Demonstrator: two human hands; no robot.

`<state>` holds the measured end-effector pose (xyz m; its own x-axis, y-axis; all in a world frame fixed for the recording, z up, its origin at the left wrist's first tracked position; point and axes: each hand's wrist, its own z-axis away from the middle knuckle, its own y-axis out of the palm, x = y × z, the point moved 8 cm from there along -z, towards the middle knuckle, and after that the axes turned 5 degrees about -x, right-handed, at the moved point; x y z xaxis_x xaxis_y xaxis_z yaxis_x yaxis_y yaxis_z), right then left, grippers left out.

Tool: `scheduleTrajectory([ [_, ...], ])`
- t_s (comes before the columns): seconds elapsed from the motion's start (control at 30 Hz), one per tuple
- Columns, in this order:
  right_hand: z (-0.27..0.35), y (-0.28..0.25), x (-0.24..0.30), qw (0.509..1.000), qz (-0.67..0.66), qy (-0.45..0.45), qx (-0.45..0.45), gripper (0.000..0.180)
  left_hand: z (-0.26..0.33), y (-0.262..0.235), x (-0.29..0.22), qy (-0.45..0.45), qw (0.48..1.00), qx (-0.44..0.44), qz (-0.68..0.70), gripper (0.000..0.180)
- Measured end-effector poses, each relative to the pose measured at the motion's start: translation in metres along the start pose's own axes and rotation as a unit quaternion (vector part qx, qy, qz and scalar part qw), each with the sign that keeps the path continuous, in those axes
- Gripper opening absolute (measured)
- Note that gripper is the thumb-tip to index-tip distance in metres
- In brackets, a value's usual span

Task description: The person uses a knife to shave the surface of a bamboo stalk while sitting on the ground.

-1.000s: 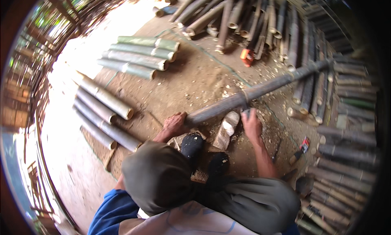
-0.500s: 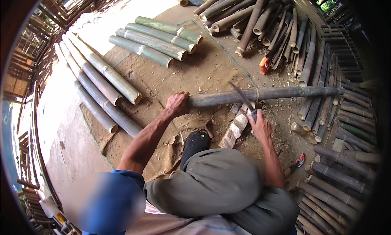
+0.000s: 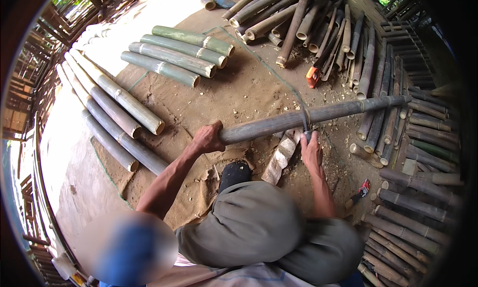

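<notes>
A long grey-brown bamboo pole [image 3: 264, 127] stretches across in front of me, its near end low on the left and its far end reaching the stacks on the right. My left hand [image 3: 208, 137] is closed around the pole's left end. In my right hand [image 3: 311, 151] is the dark handle of a knife [image 3: 305, 118], whose blade crosses the pole near its middle. I cannot tell how deep the edge sits, if at all. Under the pole lies a notched, pale wooden block [image 3: 281, 158], beside my right hand.
Green bamboo lengths [image 3: 174, 48] lie far left of centre, and longer poles [image 3: 117, 95] lie on the left. Cut bamboo [image 3: 279, 18] is piled at the back; more stacks [image 3: 413, 212] line the right. An orange tool [image 3: 312, 77] and wood chips lie on the ground. My knees fill the foreground.
The pole's left end has come lower with my left hand, so the pole slants more. The knife blade has swung from slanting left to nearly upright across the pole. The whole view has shifted slightly.
</notes>
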<state>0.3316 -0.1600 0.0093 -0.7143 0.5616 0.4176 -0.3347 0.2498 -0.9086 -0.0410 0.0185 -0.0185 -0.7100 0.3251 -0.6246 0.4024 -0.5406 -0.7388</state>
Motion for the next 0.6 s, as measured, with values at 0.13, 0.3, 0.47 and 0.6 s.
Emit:
scheduleTrajectory([
  [0.13, 0.012, -0.007, 0.011, 0.994, 0.080, -0.066, 0.030, 0.050, 0.018, 0.000, 0.000, 0.015, 0.992, -0.118, -0.045, 0.064],
  [0.3, 0.008, -0.004, -0.002, 0.997, 0.012, -0.002, 0.074, 0.050, 0.030, 0.023, -0.006, 0.038, 0.974, -0.190, -0.118, 0.053],
  [0.47, -0.005, -0.008, -0.027, 0.998, -0.025, 0.056, -0.035, 0.046, 0.009, 0.027, -0.001, 0.049, 0.982, -0.162, -0.083, 0.040],
  [0.6, 0.000, 0.003, 0.013, 0.990, -0.022, -0.019, 0.139, 0.044, 0.012, 0.022, 0.012, 0.013, 0.991, -0.113, -0.067, 0.044],
])
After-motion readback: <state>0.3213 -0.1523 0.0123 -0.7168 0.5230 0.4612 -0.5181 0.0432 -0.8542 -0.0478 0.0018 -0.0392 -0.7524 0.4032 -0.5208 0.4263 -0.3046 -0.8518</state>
